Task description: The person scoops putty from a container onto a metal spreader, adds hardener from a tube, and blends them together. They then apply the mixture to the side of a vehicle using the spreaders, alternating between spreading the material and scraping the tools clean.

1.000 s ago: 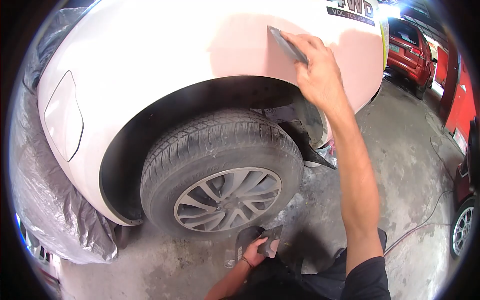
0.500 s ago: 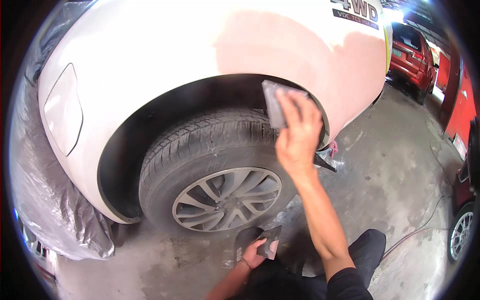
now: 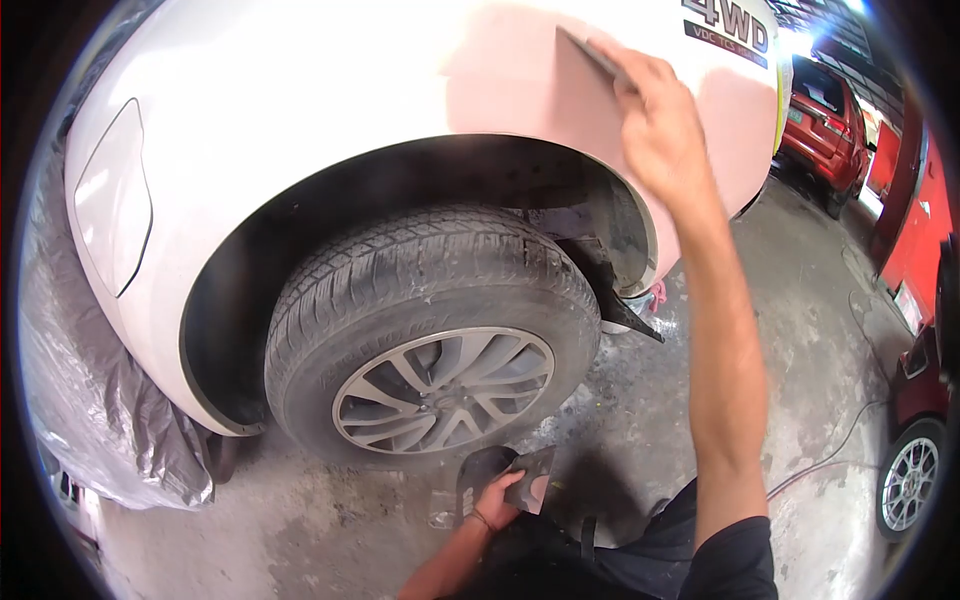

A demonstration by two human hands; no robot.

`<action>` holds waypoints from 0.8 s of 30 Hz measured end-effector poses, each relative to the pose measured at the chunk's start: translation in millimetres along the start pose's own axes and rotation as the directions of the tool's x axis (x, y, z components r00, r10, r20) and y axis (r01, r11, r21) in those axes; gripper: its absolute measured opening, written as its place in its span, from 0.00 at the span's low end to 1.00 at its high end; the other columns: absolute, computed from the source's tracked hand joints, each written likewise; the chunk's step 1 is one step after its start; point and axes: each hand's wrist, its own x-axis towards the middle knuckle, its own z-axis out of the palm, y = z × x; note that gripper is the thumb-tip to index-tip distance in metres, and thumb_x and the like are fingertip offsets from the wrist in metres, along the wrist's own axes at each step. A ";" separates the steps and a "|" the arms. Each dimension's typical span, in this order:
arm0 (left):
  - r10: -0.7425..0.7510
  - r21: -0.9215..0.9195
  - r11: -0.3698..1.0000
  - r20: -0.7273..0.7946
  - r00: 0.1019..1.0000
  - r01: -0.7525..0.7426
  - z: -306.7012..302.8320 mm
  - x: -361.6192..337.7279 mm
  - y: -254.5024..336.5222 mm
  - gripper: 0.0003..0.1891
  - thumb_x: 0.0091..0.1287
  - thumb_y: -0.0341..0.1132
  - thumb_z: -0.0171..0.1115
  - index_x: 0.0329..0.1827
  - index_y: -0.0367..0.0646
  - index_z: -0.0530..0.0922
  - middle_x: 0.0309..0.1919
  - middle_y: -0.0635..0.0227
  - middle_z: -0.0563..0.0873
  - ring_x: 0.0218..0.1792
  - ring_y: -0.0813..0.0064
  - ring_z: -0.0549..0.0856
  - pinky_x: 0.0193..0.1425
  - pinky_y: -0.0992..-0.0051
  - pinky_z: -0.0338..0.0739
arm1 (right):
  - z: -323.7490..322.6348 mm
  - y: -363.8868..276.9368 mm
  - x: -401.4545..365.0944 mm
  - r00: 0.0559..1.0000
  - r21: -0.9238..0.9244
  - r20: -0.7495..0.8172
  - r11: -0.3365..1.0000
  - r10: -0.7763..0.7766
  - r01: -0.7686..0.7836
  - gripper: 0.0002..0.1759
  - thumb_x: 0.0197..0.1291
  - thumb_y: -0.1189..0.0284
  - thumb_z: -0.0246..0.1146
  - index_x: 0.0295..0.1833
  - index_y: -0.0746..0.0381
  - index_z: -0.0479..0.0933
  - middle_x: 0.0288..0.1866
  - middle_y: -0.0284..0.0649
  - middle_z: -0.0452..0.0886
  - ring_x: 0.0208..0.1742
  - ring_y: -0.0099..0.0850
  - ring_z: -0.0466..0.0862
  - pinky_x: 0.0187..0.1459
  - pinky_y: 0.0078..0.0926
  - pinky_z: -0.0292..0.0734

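My right hand (image 3: 662,125) is closed on a thin grey putty spreader (image 3: 592,56), held edge-on at the pink filler patch (image 3: 500,85) above the wheel arch. That patch covers part of a white car's rear side panel (image 3: 340,85), below the "4WD" lettering. Low in front of the wheel (image 3: 445,390), my left hand (image 3: 496,503) grips a flat dark putty plate (image 3: 537,466) with some pink filler (image 3: 539,491) on its right edge. The fingers of the left hand are partly hidden by the plate.
Crumpled plastic sheeting (image 3: 105,400) covers the car at left. A red car (image 3: 825,125) stands at the back right, and another car's wheel (image 3: 912,480) shows at the right edge. A hose (image 3: 835,455) runs across the concrete floor (image 3: 770,320).
My right hand has moved up from in front of the wheel arch to the pink patch, turning the spreader edge-on. My left hand still holds the plate low down. The view has shifted slightly.
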 end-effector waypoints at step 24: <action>0.508 -0.148 0.860 0.160 0.846 -0.488 263.7 -32.1 63.1 0.21 0.83 0.30 0.63 0.77 0.44 0.76 0.66 0.67 0.88 0.66 0.69 0.88 0.70 0.65 0.86 | -101.3 -110.5 -300.6 0.874 0.327 0.468 0.893 0.131 -0.309 0.40 0.56 0.88 0.68 0.76 0.52 0.79 0.78 0.54 0.71 0.81 0.64 0.72 0.77 0.63 0.76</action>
